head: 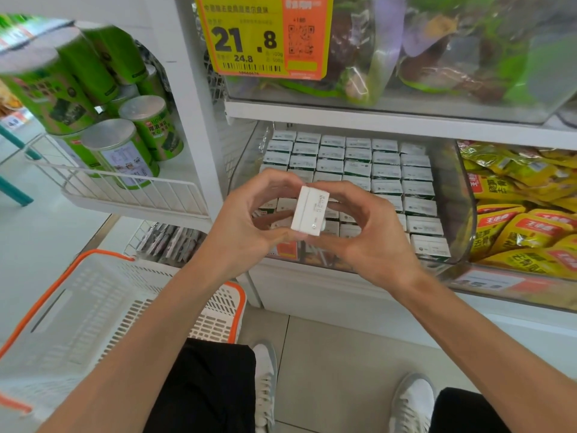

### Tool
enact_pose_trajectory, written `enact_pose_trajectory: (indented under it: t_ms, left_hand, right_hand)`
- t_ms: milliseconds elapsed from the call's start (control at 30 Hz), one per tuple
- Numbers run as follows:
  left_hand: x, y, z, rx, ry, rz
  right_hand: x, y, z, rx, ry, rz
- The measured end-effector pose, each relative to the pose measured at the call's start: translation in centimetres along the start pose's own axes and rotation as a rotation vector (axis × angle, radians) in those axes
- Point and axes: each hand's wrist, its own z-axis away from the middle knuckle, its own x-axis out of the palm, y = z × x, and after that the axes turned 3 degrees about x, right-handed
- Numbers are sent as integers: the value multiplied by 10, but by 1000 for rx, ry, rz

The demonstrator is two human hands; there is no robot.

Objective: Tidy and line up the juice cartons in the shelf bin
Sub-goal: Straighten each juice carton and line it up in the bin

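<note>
A small white juice carton (309, 210) is held up in front of the shelf bin, its printed top facing me. My left hand (246, 226) grips it from the left and my right hand (365, 235) grips it from the right, fingers curled round its edges. Behind the hands, a clear plastic shelf bin (459, 195) holds several rows of white-topped juice cartons (387, 173) standing upright. The rows at the back and right look even. The front-left part of the bin is hidden by my hands.
A white basket with orange handles (103, 310) stands at the lower left by my legs. Green cans (137, 142) fill a wire shelf on the left. Yellow snack packs (524, 214) lie in the bin to the right. A yellow price tag (259, 35) hangs above.
</note>
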Motion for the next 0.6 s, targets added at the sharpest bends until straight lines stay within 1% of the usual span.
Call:
enact_pose_trajectory:
  t_ms: [133, 267, 400, 467, 533, 600]
  left_hand:
    - [1, 0, 0, 15, 7, 3]
    - [-1, 2, 0, 13, 9, -24]
    - [-2, 2, 0, -55, -9, 32]
    - [-3, 0, 1, -83, -87, 62]
    - [-2, -3, 3, -79, -164, 10]
    - [1, -5, 3, -26, -145, -104]
  right_hand:
    - [0, 1, 0, -15, 0, 11]
    - [-1, -5, 0, 68, 2, -35]
    - [-2, -12, -2, 284, -1, -270]
    - [-3, -15, -3, 410, -14, -421]
    - [-6, -17, -4, 490, -29, -586]
    - [-7, -18, -6, 552, -50, -677]
